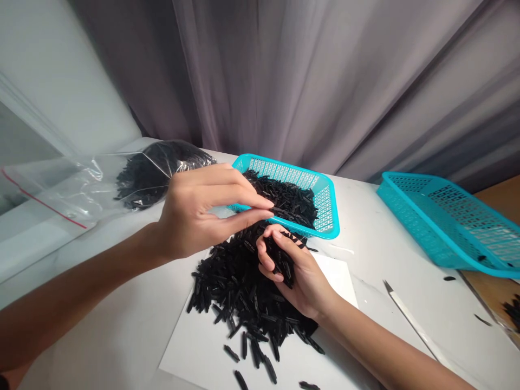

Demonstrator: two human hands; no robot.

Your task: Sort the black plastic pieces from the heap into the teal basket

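Note:
My left hand [215, 208] pinches one slim black piece [280, 210] between thumb and fingertips, in front of the near rim of a turquoise basket [333, 216]. Below and to the right, my right hand [298, 271] is curled around a handful of small black pieces [283, 254], palm turned up. What these narrow pieces are I cannot make out. A heap of the same black pieces [231, 276] lies under my hands on a white sheet [187, 352]. More of them fill the bottom of the basket.
A clear zip bag [162, 168] with a red seal and black pieces inside lies at the left. On the right stand a second turquoise basket [430, 227] and a craft knife [410, 317]. Loose pieces lie near it. A grey curtain [284, 81] hangs behind.

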